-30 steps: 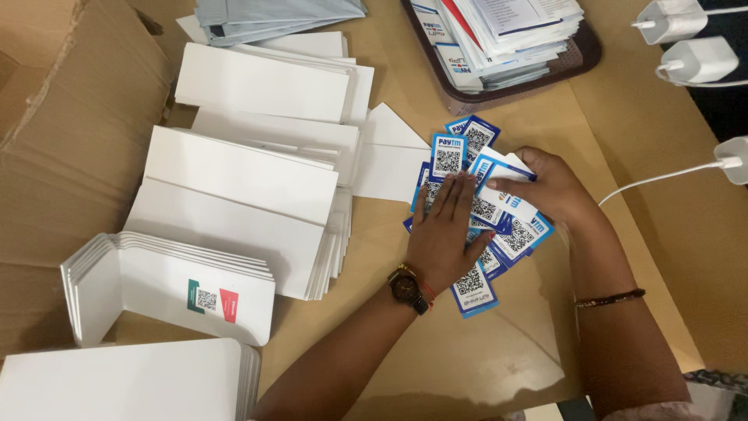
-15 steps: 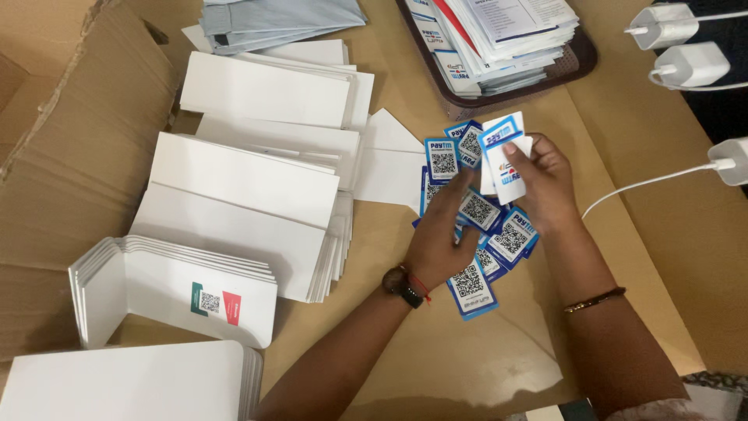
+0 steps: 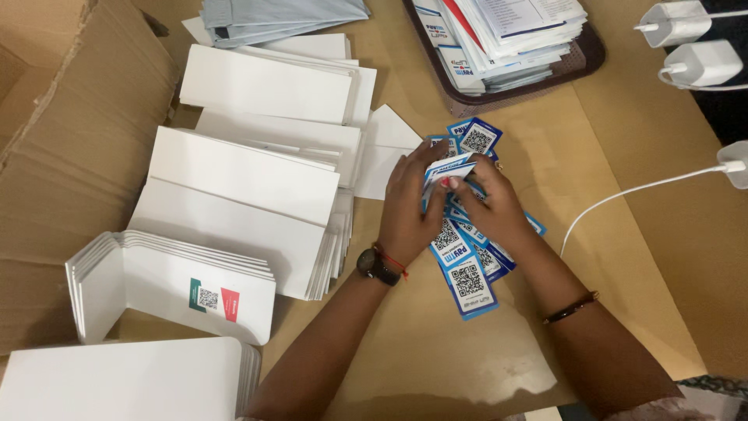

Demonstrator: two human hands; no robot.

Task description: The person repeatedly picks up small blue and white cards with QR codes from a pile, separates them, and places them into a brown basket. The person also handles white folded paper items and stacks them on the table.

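Several blue-and-white code stickers (image 3: 469,274) lie fanned out on the brown paper-covered table. My left hand (image 3: 409,209), with a dark watch at the wrist, and my right hand (image 3: 492,204) meet above the pile. Together they pinch one small sticker card (image 3: 446,170) between their fingertips, its face tilted away from the pile. One more sticker (image 3: 477,137) lies just beyond the hands.
Stacks of white folded cards (image 3: 249,195) fill the left side, next to corrugated cardboard (image 3: 70,140). One bent stack with a small printed label (image 3: 179,288) stands in front. A brown tray of leaflets (image 3: 580,66) sits at the back. White chargers (image 3: 701,62) and a cable (image 3: 639,191) lie right.
My hands first pressed on the sticker pile, then my right hand lifted one sticker. Now both hands hold that sticker low over the pile, closer together.
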